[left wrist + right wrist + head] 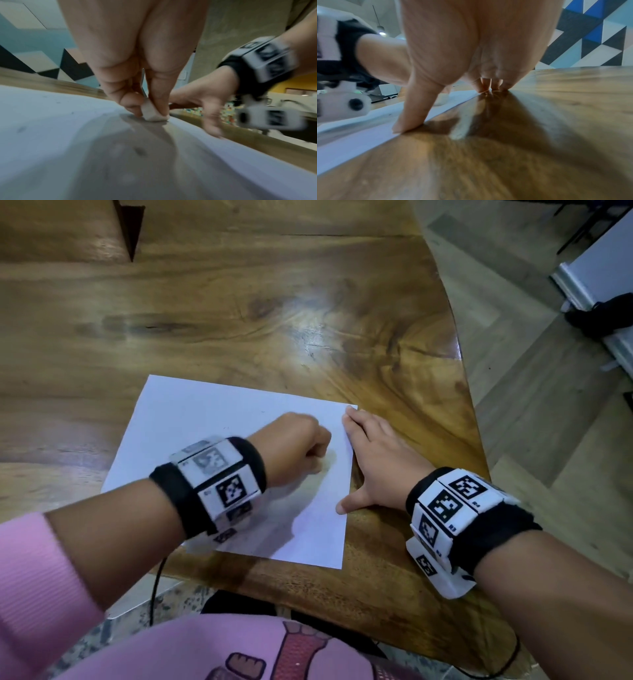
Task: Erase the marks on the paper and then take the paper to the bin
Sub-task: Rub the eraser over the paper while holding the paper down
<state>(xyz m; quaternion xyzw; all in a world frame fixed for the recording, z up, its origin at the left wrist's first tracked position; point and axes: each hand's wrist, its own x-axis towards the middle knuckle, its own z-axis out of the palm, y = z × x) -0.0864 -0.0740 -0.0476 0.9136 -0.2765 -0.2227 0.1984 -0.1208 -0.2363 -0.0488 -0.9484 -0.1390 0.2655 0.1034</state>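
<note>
Paper (212, 440) lies flat on the wooden table (308, 302), near its front edge. Left hand (294, 446) is curled, fingers and thumb pinching a small white eraser (152, 112) whose lower face touches the sheet. Right hand (376, 460) is spread flat, fingers straight, on the table at the paper's right edge; its thumb tip (406, 124) presses that edge.

One white rectangular sheet of paper (219, 419) is lying on one glossy brown wooden table (274, 302). One small white rubber eraser (153, 113) is showing. Two black-and-white marker wristbands (214, 481) are being worn.
</note>
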